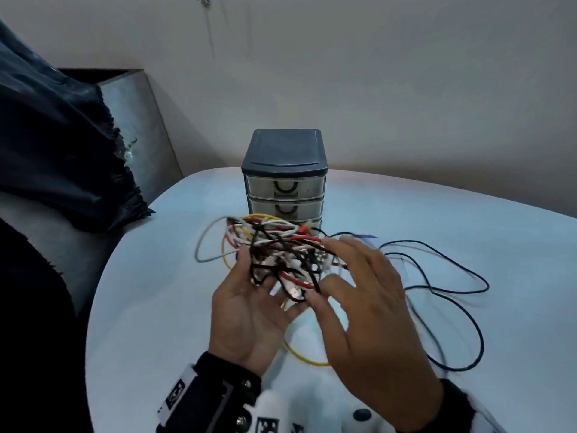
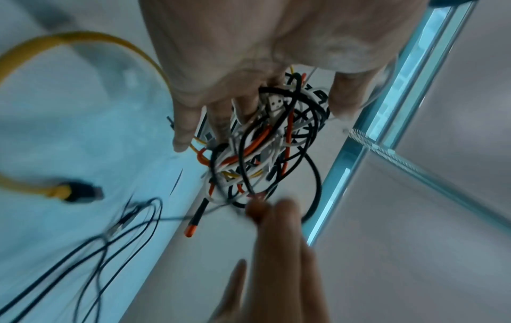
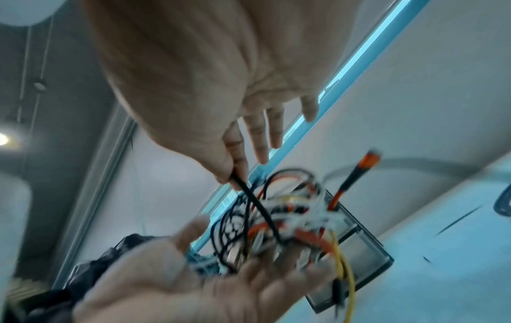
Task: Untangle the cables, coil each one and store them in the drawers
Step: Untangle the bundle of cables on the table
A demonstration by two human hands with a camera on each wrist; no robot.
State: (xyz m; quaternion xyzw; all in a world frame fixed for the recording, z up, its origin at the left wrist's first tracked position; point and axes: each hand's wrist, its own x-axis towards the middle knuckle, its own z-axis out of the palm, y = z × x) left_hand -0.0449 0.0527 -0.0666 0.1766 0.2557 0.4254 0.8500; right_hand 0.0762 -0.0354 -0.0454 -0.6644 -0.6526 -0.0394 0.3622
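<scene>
A tangle of black, white, red and yellow cables [image 1: 281, 254] [image 2: 271, 142] [image 3: 284, 218] is lifted above the white table [image 1: 156, 307]. It rests on the fingers of my left hand [image 1: 249, 307] [image 2: 249, 54] [image 3: 165, 284], which is palm up with its thumb beside the bundle. My right hand [image 1: 368, 307] [image 3: 193, 87] pinches one black cable [image 3: 257, 203] between thumb and forefinger; its other fingers are straight. The dark grey drawer unit [image 1: 284, 157] stands just behind, with its visible drawers closed. A yellow cable [image 1: 304, 359] [image 2: 83, 37] loops down onto the table.
A long dark cable [image 1: 452, 276] [image 2: 96, 251] sprawls in loops over the table to the right. A grey cable loop [image 1: 203, 242] lies to the left of the tangle. Dark cloth [image 1: 62, 151] and a grey box [image 1: 137, 120] sit off the table's left edge.
</scene>
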